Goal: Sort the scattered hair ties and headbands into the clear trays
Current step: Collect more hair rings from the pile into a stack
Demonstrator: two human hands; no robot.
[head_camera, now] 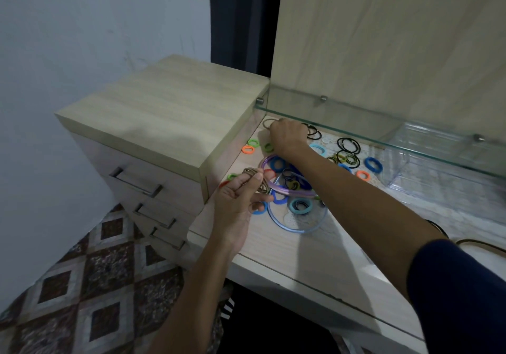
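Left hand [241,192] is pinching a bundle of brown hair ties [253,174]; right hand [287,134] is closing its grip on a brown hair tie [267,123] at the bench [315,257] corner.

Dim indoor light with a cool cast. The brightest patch lies on the desk top [323,246] toward 4 o'clock, where forearm shadows fall. Faint reflections streak the glass shelf [383,123]. Edges bow outward; hands look slightly soft.

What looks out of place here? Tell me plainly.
The hair ties and headbands lie loose across the desk top, while the clear tray at the right looks empty. The left hand holds a bunch of brown ties; nothing looks damaged.
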